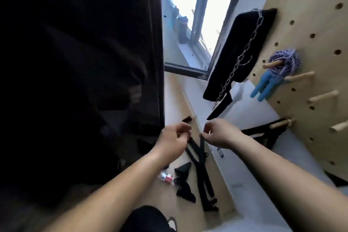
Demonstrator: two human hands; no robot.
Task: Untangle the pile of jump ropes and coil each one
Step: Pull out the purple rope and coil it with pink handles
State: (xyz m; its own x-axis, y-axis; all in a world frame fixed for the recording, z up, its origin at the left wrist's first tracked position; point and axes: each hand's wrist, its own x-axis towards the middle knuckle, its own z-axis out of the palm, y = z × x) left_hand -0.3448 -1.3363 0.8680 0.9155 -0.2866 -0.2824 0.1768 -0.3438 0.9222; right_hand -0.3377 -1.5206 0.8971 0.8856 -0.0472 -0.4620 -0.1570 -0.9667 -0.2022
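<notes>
A black jump rope (201, 167) hangs in several strands from my two hands down toward the wooden floor (180, 213). My left hand (174, 138) grips the strands at their upper left, fingers curled round them. My right hand (218, 133) pinches the rope's top end between thumb and fingers, a short gap from the left hand. A second jump rope (284, 61), purple and white with blue handles (263, 86), hangs coiled on a wooden peg (273, 64) of the pegboard (316, 24) at the right.
A black bag (239, 52) with a metal chain hangs from the pegboard. Black straps (263, 133) hang off a lower peg. Dark cloth pieces (183, 184) and a small red-and-white item (166, 177) lie on the floor. A dark curtain (81, 62) fills the left; a window (188, 15) is ahead.
</notes>
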